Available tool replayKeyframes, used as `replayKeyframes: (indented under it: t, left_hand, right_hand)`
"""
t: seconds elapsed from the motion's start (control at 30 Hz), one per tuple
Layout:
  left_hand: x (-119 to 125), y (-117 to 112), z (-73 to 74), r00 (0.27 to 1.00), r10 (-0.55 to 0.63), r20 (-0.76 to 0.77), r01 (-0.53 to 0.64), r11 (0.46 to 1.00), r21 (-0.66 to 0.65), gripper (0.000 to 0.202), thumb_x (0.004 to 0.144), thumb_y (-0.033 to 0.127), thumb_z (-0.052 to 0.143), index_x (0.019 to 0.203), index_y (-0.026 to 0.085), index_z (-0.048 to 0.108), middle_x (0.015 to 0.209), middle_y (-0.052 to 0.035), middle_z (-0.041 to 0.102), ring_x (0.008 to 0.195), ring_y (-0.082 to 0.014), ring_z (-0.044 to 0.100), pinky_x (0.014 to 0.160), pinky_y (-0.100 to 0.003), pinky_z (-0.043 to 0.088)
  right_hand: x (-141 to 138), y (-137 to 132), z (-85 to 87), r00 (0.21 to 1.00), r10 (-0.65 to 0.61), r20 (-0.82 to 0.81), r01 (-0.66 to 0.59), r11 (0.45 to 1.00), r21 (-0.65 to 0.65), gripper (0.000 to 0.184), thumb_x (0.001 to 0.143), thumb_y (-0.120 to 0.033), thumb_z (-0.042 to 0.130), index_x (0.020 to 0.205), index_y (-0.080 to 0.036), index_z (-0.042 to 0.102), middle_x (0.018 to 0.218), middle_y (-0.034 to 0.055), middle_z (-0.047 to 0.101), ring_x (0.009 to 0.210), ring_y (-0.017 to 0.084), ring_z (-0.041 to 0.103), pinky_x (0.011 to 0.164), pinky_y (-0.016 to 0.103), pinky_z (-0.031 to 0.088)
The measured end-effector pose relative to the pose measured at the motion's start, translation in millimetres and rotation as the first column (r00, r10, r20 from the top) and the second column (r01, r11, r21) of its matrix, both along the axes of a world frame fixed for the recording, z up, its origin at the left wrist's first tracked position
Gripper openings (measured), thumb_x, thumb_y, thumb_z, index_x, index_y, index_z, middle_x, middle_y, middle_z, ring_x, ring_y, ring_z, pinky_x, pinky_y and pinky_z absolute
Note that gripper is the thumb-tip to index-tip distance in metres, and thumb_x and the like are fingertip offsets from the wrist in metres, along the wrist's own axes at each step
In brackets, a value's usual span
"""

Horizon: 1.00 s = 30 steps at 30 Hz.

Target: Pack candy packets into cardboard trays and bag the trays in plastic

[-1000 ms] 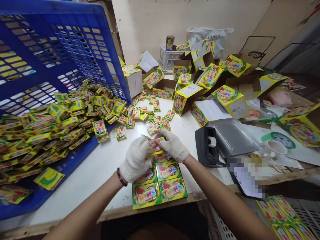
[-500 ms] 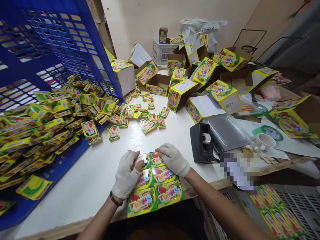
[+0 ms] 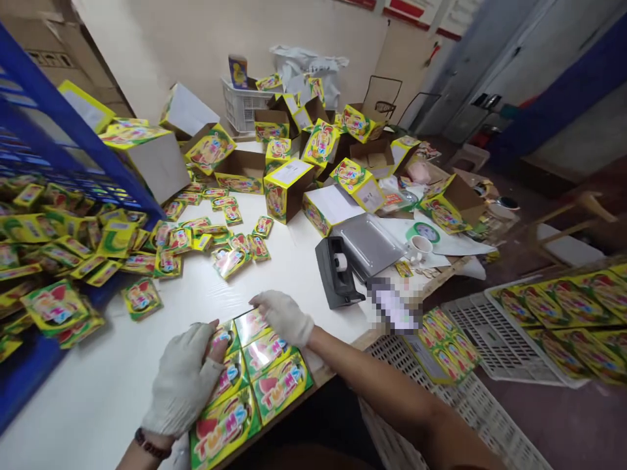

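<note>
A block of several small yellow-green cartons [image 3: 274, 385] printed "TWINS", with watermelon pictures, lies at the table's front edge in two columns. My left hand [image 3: 183, 378], in a white fingerless glove, grips the block's left side with the thumb over the top faces. On the far right side, my right hand [image 3: 284, 318], gloved the same way, holds the block with its fingers curled at the far corner. Part of the far cartons is hidden under the hands. Smaller loose packs [image 3: 240, 251] lie on the white table beyond.
A tipped blue crate [image 3: 117, 150] spills many packs at left. A black tape dispenser [image 3: 337, 274] and grey tray [image 3: 369, 241] stand at right, near a white cup [image 3: 420, 249]. Display boxes [image 3: 289, 189] crowd the back. White crates [image 3: 519, 333] with packs are at lower right.
My view has swung to the right, so the table things shift left and the right-hand crate shows more. Both hands stay at the carton block.
</note>
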<state>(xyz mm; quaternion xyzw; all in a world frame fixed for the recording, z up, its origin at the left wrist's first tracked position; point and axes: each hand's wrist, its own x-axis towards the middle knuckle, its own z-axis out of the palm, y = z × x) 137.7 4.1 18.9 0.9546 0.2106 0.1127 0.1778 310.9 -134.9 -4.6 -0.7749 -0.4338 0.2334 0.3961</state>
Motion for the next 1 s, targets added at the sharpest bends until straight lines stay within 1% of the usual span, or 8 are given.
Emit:
replayKeyframes:
  t: [0.1,0.17,0.33,0.47,0.63,0.73,0.87,1.0]
  left_hand:
    - [14.2,-9.9,13.4,0.991,-0.018,-0.130,0.044,0.978,0.202,0.032,0.093,0.044,0.040,0.101,0.023,0.063,0.103,-0.0064,0.069,0.094,-0.0278,0.061,0.083,-0.043,0.040]
    - [28.0,-22.3,19.2,0.985,-0.042,-0.166,0.079,0.972,0.222,0.034,0.093,0.043,0.040,0.111,0.022,0.062,0.107,-0.0076,0.069,0.096,-0.0267,0.061,0.085,-0.042,0.040]
    - [56.2,-47.2,17.7,0.967,-0.093,-0.239,0.157,0.951,0.265,0.053,0.092,0.051,0.043,0.130,0.015,0.054,0.107,-0.0114,0.065,0.093,-0.0282,0.060,0.082,-0.042,0.042]
    - [59.1,-49.2,12.5,0.960,-0.115,-0.256,0.198,0.924,0.327,0.053,0.093,0.049,0.043,0.134,0.016,0.052,0.104,-0.0112,0.063,0.090,-0.0284,0.060,0.077,-0.041,0.042]
    - [57.0,-47.0,12.6,0.955,-0.131,-0.265,0.224,0.907,0.357,0.053,0.095,0.049,0.038,0.132,0.015,0.052,0.108,-0.0126,0.062,0.093,-0.0288,0.059,0.079,-0.041,0.042]
    - [57.2,-47.8,13.3,0.953,-0.113,-0.280,0.214,0.907,0.362,0.052,0.095,0.049,0.038,0.132,0.015,0.052,0.109,-0.0127,0.063,0.094,-0.0286,0.059,0.080,-0.041,0.042]
    - [57.8,-48.2,13.4,0.954,-0.099,-0.282,0.202,0.909,0.366,0.053,0.094,0.050,0.037,0.132,0.016,0.050,0.109,-0.0121,0.063,0.096,-0.0281,0.060,0.082,-0.040,0.042]
    - [58.2,-48.9,15.5,0.953,-0.096,-0.286,0.201,0.909,0.365,0.054,0.096,0.048,0.035,0.134,0.013,0.048,0.109,-0.0111,0.062,0.097,-0.0277,0.059,0.083,-0.040,0.042]
  right_hand:
    - [6.0,-9.3,-20.2,0.910,-0.074,-0.408,0.139,0.981,0.134,0.030,0.098,-0.028,0.033,0.114,-0.019,0.057,0.100,0.0047,0.068,0.088,0.016,0.064,0.079,0.028,0.052]
    - [7.7,-13.5,-27.6,0.883,-0.085,-0.461,0.156,0.981,0.119,0.027,0.097,-0.030,0.036,0.111,-0.019,0.056,0.095,0.0041,0.067,0.083,0.015,0.063,0.075,0.027,0.052]
    - [4.9,-7.9,-22.4,0.940,-0.141,-0.310,0.153,0.988,0.013,0.019,0.090,-0.022,0.045,0.101,-0.022,0.060,0.096,0.0018,0.068,0.089,0.016,0.062,0.082,0.030,0.050]
    - [15.9,-10.4,0.7,0.960,-0.145,-0.241,0.154,0.988,0.022,0.019,0.086,-0.022,0.053,0.102,-0.022,0.063,0.103,0.0037,0.069,0.097,0.019,0.062,0.090,0.034,0.048]
    - [97.9,-64.2,52.3,0.905,-0.400,0.141,0.386,0.915,0.117,0.023,0.090,-0.030,0.050,0.105,-0.021,0.065,0.105,0.0053,0.068,0.101,0.019,0.060,0.094,0.032,0.045]
    - [157.9,-108.6,65.6,0.777,-0.515,0.362,0.588,0.798,-0.128,0.025,0.090,-0.030,0.050,0.103,-0.018,0.066,0.100,0.0076,0.069,0.094,0.019,0.060,0.085,0.030,0.045]
    - [197.4,-143.2,54.4,0.843,-0.402,0.357,0.519,0.779,-0.351,0.007,0.071,-0.023,0.072,0.074,-0.016,0.070,0.075,0.0040,0.069,0.076,0.018,0.061,0.071,0.026,0.043]
    - [205.9,-150.2,47.6,0.905,-0.292,0.311,0.413,0.779,-0.472,0.006,0.077,-0.022,0.070,0.076,-0.016,0.071,0.071,-0.0005,0.067,0.075,0.015,0.061,0.070,0.023,0.044]
